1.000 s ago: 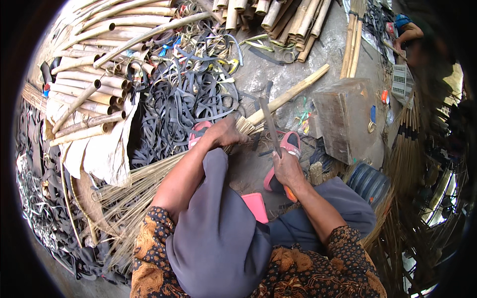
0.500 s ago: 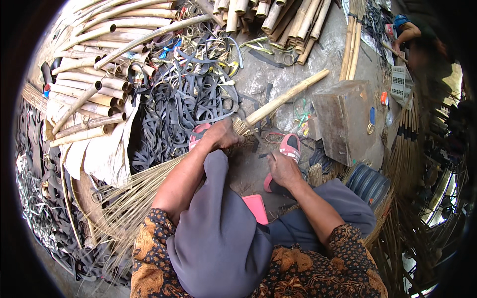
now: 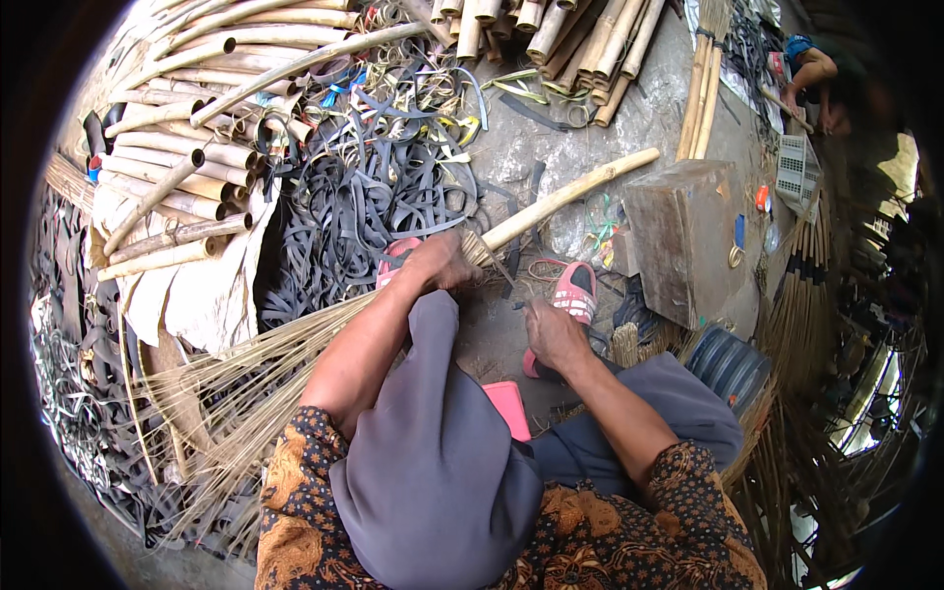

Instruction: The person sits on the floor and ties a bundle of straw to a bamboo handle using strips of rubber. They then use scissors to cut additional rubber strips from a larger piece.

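My left hand (image 3: 441, 264) is closed round a bundle of thin sticks (image 3: 285, 369), a stick broom, where it meets a bamboo pole handle (image 3: 575, 197). The sticks fan out to the lower left under my left forearm. My right hand (image 3: 557, 334) is closed, a little to the right of the broom's neck. A narrow dark strip (image 3: 503, 270) slants from the neck toward its fingers. Whether it is rubber is too blurred to tell. My feet, in pink sandals (image 3: 575, 292), stand either side of the neck.
Tangled dark rubber strips (image 3: 374, 197) heap at the left, beside stacked bamboo poles (image 3: 177, 177). A wooden block (image 3: 678, 246) stands at the right, near a ribbed clear plastic jug (image 3: 728, 364). A pink flat object (image 3: 507, 410) lies between my legs. Another person's arm (image 3: 811, 74) shows far right.
My right hand has moved slightly left and down. The strip's slant has shifted a little. The broom handle's far end has moved slightly right and down; my left hand keeps its grip.
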`<state>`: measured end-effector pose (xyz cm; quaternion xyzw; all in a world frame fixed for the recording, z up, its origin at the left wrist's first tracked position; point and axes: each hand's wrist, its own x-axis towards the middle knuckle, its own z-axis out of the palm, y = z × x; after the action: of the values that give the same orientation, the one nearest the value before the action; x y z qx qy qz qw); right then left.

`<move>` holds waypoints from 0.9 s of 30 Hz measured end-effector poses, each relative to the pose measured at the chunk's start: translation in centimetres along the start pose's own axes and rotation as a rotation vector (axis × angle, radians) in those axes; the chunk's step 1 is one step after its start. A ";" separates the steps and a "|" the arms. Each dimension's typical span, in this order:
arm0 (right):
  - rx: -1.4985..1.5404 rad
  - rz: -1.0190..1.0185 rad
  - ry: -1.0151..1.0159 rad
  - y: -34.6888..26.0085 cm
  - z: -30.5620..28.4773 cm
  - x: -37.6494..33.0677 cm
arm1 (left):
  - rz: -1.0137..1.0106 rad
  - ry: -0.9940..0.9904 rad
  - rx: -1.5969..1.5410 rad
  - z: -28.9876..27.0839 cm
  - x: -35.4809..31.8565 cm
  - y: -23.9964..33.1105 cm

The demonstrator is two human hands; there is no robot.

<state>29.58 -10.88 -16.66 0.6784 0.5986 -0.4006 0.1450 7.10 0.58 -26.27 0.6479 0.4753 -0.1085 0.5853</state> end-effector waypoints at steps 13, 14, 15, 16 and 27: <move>0.195 0.138 0.079 -0.1 1.6 0.6 | -0.103 0.344 0.147 4.6 0.8 -1.5; 0.213 0.196 0.078 0.0 1.8 0.6 | -0.102 0.245 0.163 4.4 0.8 -1.8; 0.186 0.148 0.080 0.2 1.9 0.4 | -0.060 0.145 0.123 3.8 1.3 -1.8; 0.152 0.100 0.064 0.2 2.0 0.2 | -0.026 0.106 0.094 3.2 1.5 -1.8; 0.111 0.038 0.030 0.4 2.9 1.2 | -0.061 0.455 0.193 3.9 -0.2 -1.1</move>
<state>28.82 -12.14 -19.48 0.7025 0.5644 -0.4204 0.1056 7.82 -3.05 -28.01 0.6939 0.6016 -0.0221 0.3952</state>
